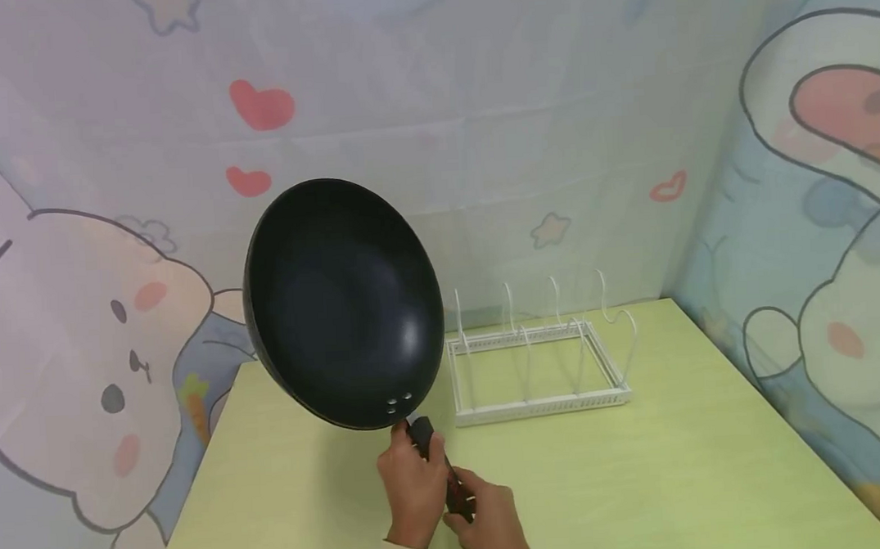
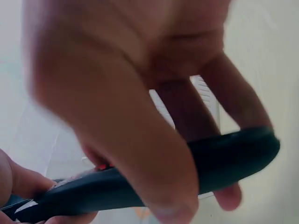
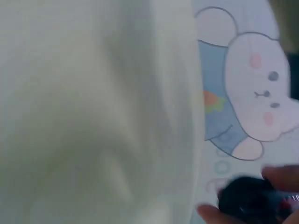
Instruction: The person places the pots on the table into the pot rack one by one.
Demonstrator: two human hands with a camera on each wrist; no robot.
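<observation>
A deep black wok (image 1: pixel 345 303) is held up over the table, its dark inside facing me and its handle slanting down to the right. Up near the wok's rivets, my left hand (image 1: pixel 413 493) grips the handle with the thumb laid along it. Lower down, my right hand (image 1: pixel 493 522) holds the handle's end between thumb and fingers. A thumb and fingers wrap the black handle (image 2: pixel 233 156) in the left wrist view, with more fingers at the lower left. The right wrist view has fingertips around the handle's dark rounded end (image 3: pixel 247 198).
To the right of the wok stands a white wire rack (image 1: pixel 542 405) with several upright curved dividers, on a pale yellow-green table (image 1: pixel 677 461). Cartoon-printed cloth (image 1: pixel 479 158) hangs behind the table and along both sides.
</observation>
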